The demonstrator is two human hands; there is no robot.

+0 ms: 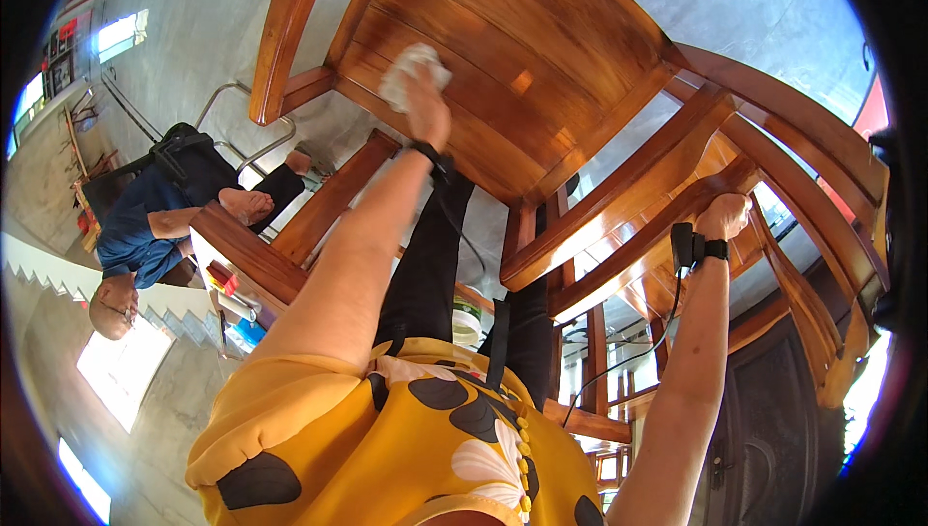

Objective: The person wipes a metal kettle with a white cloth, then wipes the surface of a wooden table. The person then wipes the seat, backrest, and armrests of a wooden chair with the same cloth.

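My left hand (428,107) presses a crumpled white cloth (406,76) onto the slatted seat of a varnished wooden chair (500,40), near the seat's left edge. The hand looks slightly blurred, and the cloth hides part of its fingers. On the right, my right hand (723,215) grips a wooden armrest (652,232) near where it meets a curved chair back (805,214). Another armrest (623,178) runs beside it, closer to the seat. Black bands with cables circle both wrists.
A seated person (156,214) with bare feet is at the left, beside a wooden table edge (246,250) with small items on it. A metal-tube frame (254,156) stands nearby. Beneath the furniture is a white-and-green container (466,319). A dark carved door (761,424) is at lower right.
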